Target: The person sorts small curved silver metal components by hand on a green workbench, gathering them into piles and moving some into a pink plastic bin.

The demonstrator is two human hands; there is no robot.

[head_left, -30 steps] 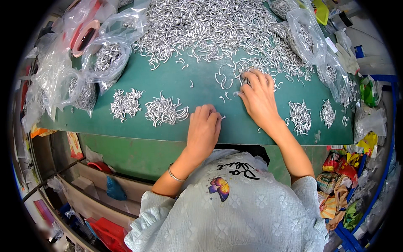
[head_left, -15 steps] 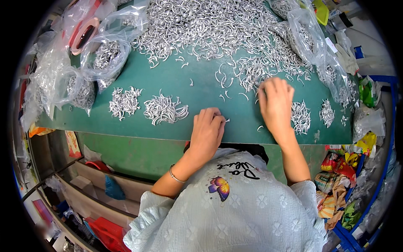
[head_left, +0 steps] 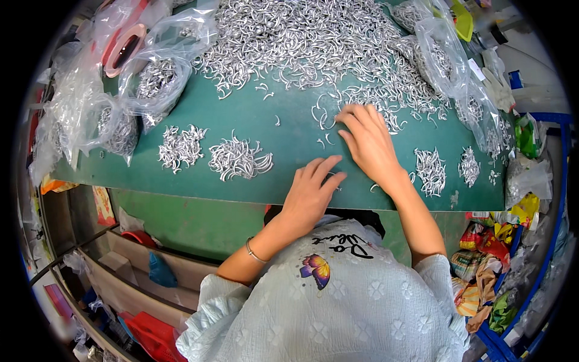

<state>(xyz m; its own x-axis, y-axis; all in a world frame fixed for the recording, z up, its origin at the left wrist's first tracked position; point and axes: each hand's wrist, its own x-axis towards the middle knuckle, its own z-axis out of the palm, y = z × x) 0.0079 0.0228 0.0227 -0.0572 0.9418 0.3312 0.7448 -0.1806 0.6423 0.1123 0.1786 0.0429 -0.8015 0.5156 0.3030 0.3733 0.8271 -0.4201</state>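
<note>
My left hand [head_left: 311,188] is low over the table near its front edge, with thumb and fingers apart. A small curved silver metal piece [head_left: 330,177] shows in the gap between them. My right hand [head_left: 369,143] reaches to the front of a large heap of curved silver metal pieces [head_left: 295,42]. Its fingers are bent and its thumb stands away from them; whatever lies under the fingertips is hidden. A few loose pieces [head_left: 324,141] lie between the two hands. Small sorted-looking piles sit at the left [head_left: 240,159] and at the right [head_left: 430,172].
Clear plastic bags of metal pieces stand on the green table [head_left: 253,120] at the left [head_left: 155,84] and right [head_left: 435,53]. A pink-rimmed oval object [head_left: 125,50] leans among the left bags. Below left is a wooden shelf frame [head_left: 139,289]; colourful packets [head_left: 476,241] lie at the right.
My right hand has moved left along the heap's front edge. My left hand has shifted slightly right, and its fingers have spread from a more closed pose.
</note>
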